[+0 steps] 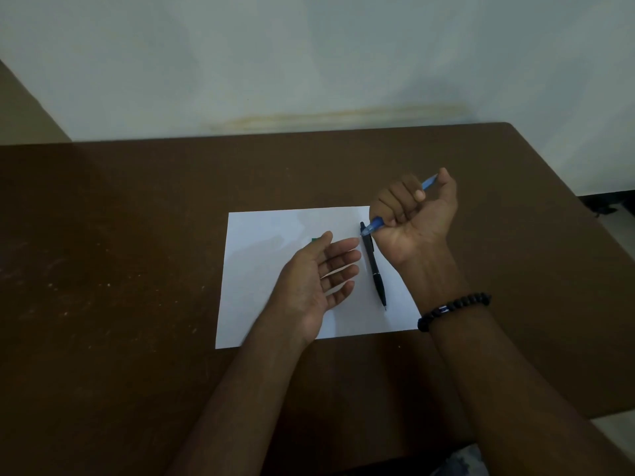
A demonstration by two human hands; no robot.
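blue pen middle hidden inside right hand | green bit mostly behind left hand, unidentifiable | table cut off left, bottom

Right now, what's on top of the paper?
A black pen lies on the paper. The left hand covers most of a green mark, so I can't identify it.

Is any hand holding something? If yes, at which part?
The right hand grips the blue pen in a fist around its middle. The left hand is open and holds nothing.
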